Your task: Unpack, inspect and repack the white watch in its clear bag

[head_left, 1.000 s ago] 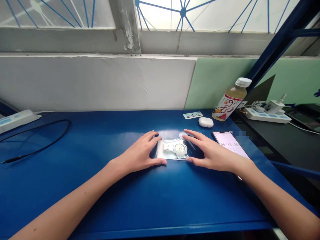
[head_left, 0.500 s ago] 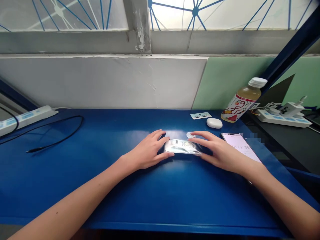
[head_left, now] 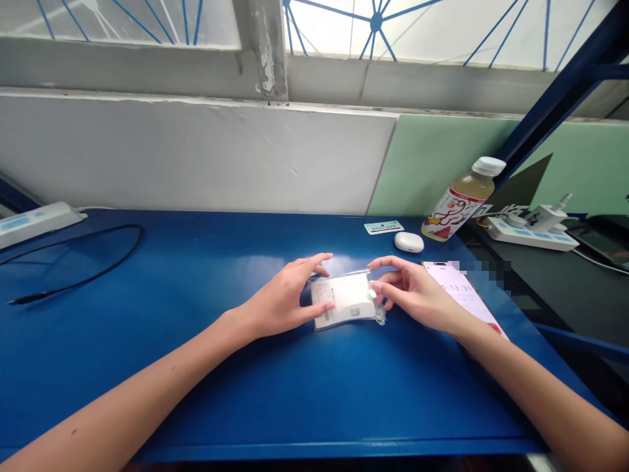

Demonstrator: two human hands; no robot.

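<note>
At the middle of the blue desk (head_left: 221, 387), a clear packet (head_left: 346, 298) is sitting slightly askew between my hands, its white printed card facing up; I'm not managing to tell whether all of it is touching the desk. From nine o'clock my left hand (head_left: 282, 298) is coming in with thumb and forefinger wide apart, the thumb lying over the packet's left end. From three o'clock my right hand (head_left: 420, 295) is curling its fingers and seemingly pinching the packet's right end, where the plastic is bunching. I'm judging it light, slick outside, and stiff wherever card is backing it, with the loose end probably giving and crinkling. I'm favouring the firm long edges at twelve and six for holding, gently, in case something delicate is hiding beneath. A phone (head_left: 469, 288) is lying at three o'clock.
</note>
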